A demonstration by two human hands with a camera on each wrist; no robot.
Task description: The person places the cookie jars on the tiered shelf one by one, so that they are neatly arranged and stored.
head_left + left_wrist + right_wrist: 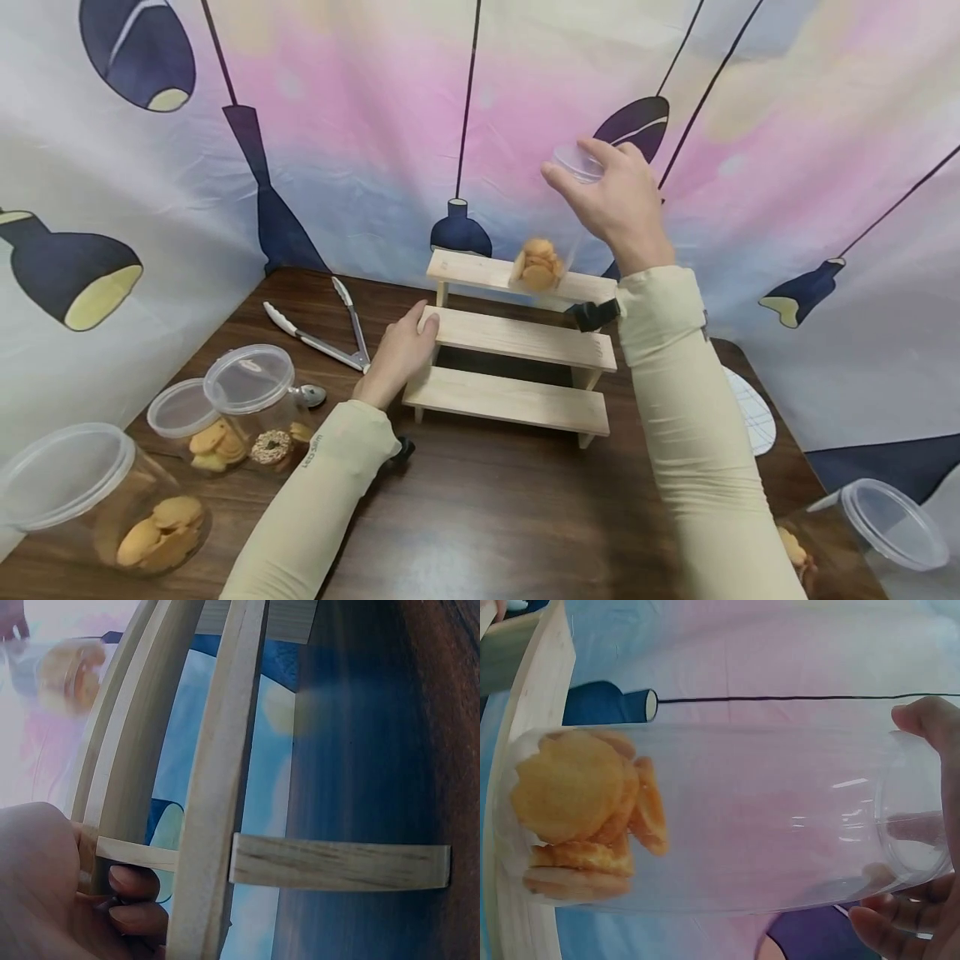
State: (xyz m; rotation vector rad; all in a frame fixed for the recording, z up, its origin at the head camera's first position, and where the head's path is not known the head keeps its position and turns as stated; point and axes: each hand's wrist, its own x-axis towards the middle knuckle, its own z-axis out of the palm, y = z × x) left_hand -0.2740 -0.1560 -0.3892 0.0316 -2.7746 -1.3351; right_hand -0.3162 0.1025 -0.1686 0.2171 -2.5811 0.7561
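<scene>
My right hand grips a tall clear plastic jar round its lidded top. Golden cookies lie at the bottom of this jar, which overlaps the top shelf of a three-tier wooden stand in the head view. In the right wrist view, the jar's base is right at that shelf's board. My left hand holds the left end of the stand's middle shelf, thumb on top; in the left wrist view, curled fingers show beneath the board.
Three lidded jars with cookies stand at the left: a large one, a short one and another beside a spoon. White-tipped tongs lie spread behind them. At the right are another jar and a white lined disc.
</scene>
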